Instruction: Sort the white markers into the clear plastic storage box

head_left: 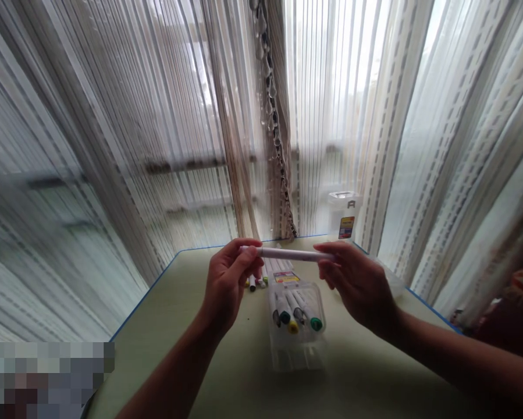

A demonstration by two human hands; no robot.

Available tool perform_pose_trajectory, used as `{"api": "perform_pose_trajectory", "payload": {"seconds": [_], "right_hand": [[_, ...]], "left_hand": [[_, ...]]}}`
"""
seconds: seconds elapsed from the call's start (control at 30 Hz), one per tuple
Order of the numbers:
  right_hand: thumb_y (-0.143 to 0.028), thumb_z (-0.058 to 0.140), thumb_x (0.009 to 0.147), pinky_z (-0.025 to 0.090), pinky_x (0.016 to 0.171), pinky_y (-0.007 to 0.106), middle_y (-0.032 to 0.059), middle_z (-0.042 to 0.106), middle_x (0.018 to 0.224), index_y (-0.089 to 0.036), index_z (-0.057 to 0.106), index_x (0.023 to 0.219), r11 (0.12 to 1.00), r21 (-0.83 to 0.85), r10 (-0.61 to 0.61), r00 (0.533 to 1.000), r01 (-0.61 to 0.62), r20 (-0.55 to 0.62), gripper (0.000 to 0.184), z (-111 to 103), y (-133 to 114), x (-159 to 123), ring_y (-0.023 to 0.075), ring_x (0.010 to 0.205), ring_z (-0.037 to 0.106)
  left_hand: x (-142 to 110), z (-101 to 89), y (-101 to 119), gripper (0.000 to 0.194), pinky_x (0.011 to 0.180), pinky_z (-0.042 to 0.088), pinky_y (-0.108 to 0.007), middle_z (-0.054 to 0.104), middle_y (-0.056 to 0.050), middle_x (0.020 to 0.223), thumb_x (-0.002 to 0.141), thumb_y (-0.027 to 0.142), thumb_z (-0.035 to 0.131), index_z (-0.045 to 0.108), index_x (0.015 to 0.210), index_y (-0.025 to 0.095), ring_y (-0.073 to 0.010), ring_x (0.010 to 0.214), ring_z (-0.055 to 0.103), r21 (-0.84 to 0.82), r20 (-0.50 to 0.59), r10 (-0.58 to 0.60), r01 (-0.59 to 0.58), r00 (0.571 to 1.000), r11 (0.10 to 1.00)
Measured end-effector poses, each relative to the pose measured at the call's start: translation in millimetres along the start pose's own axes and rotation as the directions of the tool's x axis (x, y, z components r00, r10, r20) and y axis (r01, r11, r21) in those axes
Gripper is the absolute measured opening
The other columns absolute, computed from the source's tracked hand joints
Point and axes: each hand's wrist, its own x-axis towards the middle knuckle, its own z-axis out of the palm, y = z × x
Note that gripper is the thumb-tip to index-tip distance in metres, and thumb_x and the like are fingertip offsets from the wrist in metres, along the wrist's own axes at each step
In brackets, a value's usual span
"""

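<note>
A white marker (290,254) is held level above the table, one end in each hand. My left hand (232,273) pinches its left end between thumb and fingers. On the right end, my right hand (355,276) closes its thumb and fingertips. Below the marker stands a clear plastic case (298,355) with several white markers (298,305) in it, their ends green, yellow and grey. Behind the case, partly hidden by my hands and the held marker, more markers (272,269) lie loose on the table.
A clear lidded container (346,215) with a coloured label stands at the table's back right. Another clear plastic piece (387,273) lies behind my right hand. The pale green table (165,326) has a blue edge, and sheer striped curtains (165,105) hang just beyond it.
</note>
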Motion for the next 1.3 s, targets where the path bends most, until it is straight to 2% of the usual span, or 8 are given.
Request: {"api": "perform_pose_trajectory", "payload": {"seconds": [0.13, 0.23, 0.37, 0.53, 0.8, 0.97, 1.1, 1.3], "right_hand": [[-0.032, 0.059, 0.096, 0.046, 0.043, 0.024, -0.0005, 0.063, 0.068, -0.020, 0.063, 0.108, 0.982, 0.168, 0.082, 0.995, -0.090, 0.053, 0.018, 3, 6, 0, 0.0119, 0.051, 0.057], [-0.031, 0.061, 0.095, 0.046, 0.042, 0.024, 0.0014, 0.066, 0.073, -0.020, 0.064, 0.107, 0.982, 0.173, 0.077, 0.997, -0.079, 0.015, 0.017, 5, 6, 0, 0.0123, 0.052, 0.059], [-0.029, 0.063, 0.094, 0.046, 0.042, 0.024, -0.0014, 0.062, 0.068, -0.022, 0.065, 0.105, 0.987, 0.156, 0.050, 0.999, -0.047, -0.016, 0.013, 5, 5, 1, 0.0120, 0.051, 0.058], [-0.033, 0.063, 0.094, 0.046, 0.042, 0.024, -0.0035, 0.058, 0.063, -0.021, 0.063, 0.107, 0.979, 0.173, 0.102, 0.995, -0.104, 0.019, 0.017, 4, 10, 2, 0.0121, 0.050, 0.057], [-0.037, 0.066, 0.092, 0.046, 0.040, 0.022, 0.0002, 0.065, 0.072, -0.018, 0.063, 0.101, 0.954, 0.237, 0.178, 0.983, -0.181, 0.032, 0.022, 5, 14, 4, 0.0103, 0.049, 0.058], [-0.035, 0.067, 0.091, 0.046, 0.042, 0.022, 0.0007, 0.066, 0.072, -0.017, 0.065, 0.101, 0.957, 0.240, 0.149, 0.985, -0.166, 0.085, 0.021, 4, 12, 3, 0.0099, 0.051, 0.058], [-0.032, 0.067, 0.091, 0.049, 0.050, 0.025, 0.0036, 0.071, 0.081, -0.017, 0.068, 0.099, 0.984, 0.122, 0.118, 0.986, -0.132, 0.118, 0.017, 2, 11, 4, 0.0118, 0.060, 0.061], [-0.024, 0.071, 0.087, 0.049, 0.064, 0.029, 0.0035, 0.071, 0.082, -0.020, 0.077, 0.102, 0.968, -0.247, 0.080, 0.981, -0.035, 0.176, 0.016, -4, 12, 13, 0.0162, 0.074, 0.060]], "left_hand": [[0, -3.6, -3, 0.016, 0.059, 0.046, -0.025, 0.065, -0.002, 0.073, 0.084, 0.028, 0.067, 0.071, 0.095, 0.016, -0.0121, 0.062, 0.057, 0.136, 0.031, 0.039, -0.043, 0.999, 0.990], [0, -4.1, -5, 0.020, 0.057, 0.045, -0.025, 0.062, -0.001, 0.068, 0.084, 0.029, 0.067, 0.071, 0.098, 0.016, -0.0118, 0.058, 0.054, 0.231, 0.045, 0.045, -0.054, 0.998, 0.972], [1, -0.3, -7, 0.023, 0.051, 0.042, -0.023, 0.047, 0.005, 0.054, 0.083, 0.035, 0.068, 0.071, 0.094, 0.015, -0.0099, 0.049, 0.045, 0.208, 0.022, 0.014, -0.018, 1.000, 0.978], [1, 1.9, -5, 0.022, 0.050, 0.042, -0.022, 0.057, 0.001, 0.059, 0.083, 0.034, 0.071, 0.072, 0.092, 0.014, -0.0098, 0.050, 0.051, 0.252, -0.005, 0.023, -0.021, 1.000, 0.967], [2, 1.2, -5, 0.023, 0.050, 0.044, -0.021, 0.064, 0.001, 0.064, 0.079, 0.029, 0.076, 0.070, 0.096, 0.014, -0.0091, 0.050, 0.054, 0.322, 0.004, 0.007, -0.008, 1.000, 0.947], [4, 1.1, -9, 0.026, 0.051, 0.046, -0.021, 0.065, 0.002, 0.069, 0.076, 0.026, 0.078, 0.067, 0.098, 0.015, -0.0085, 0.052, 0.055, 0.209, -0.034, -0.002, 0.009, 0.999, 0.978], [5, 0.1, -10, 0.028, 0.052, 0.046, -0.021, 0.064, 0.002, 0.071, 0.076, 0.024, 0.078, 0.065, 0.100, 0.015, -0.0087, 0.055, 0.056, 0.143, -0.036, -0.016, 0.021, 0.999, 0.990], [3, 1.8, -7, 0.032, 0.057, 0.048, -0.023, 0.070, -0.003, 0.091, 0.081, 0.024, 0.074, 0.066, 0.111, 0.017, -0.0098, 0.065, 0.057, 0.190, 0.101, 0.022, -0.041, 0.995, 0.981]]}}
